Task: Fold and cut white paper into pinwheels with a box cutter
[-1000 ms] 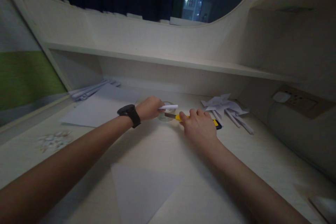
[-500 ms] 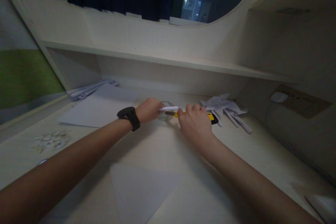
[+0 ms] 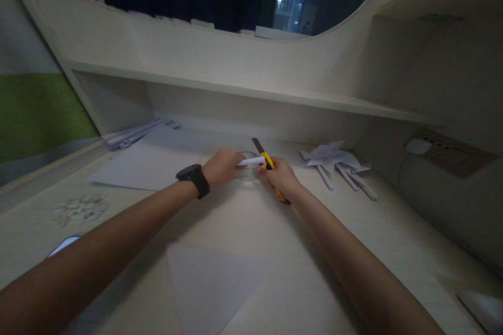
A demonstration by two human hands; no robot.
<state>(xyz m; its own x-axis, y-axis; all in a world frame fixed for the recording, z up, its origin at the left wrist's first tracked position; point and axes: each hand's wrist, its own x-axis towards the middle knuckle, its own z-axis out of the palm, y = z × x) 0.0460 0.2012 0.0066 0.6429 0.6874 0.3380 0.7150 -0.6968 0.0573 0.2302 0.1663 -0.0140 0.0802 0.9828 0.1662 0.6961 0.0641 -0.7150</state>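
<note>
My left hand, with a dark watch on its wrist, is closed on a thin white paper roll whose free end points right. My right hand grips a yellow and black utility knife. The knife slants with its extended blade pointing up and away, close to the end of the roll. Beneath the roll stands a round clear dish; what it holds is hard to make out.
White sheets and more paper rolls lie back left. Small pale pieces form a pile at left, near a phone-like edge. Cut paper scraps lie right. Another sheet is in front. A shelf spans behind.
My right hand has turned the knife from lying level beside the roll to slanting upward, blade away from me. The left hand stays almost in place with the paper roll.
</note>
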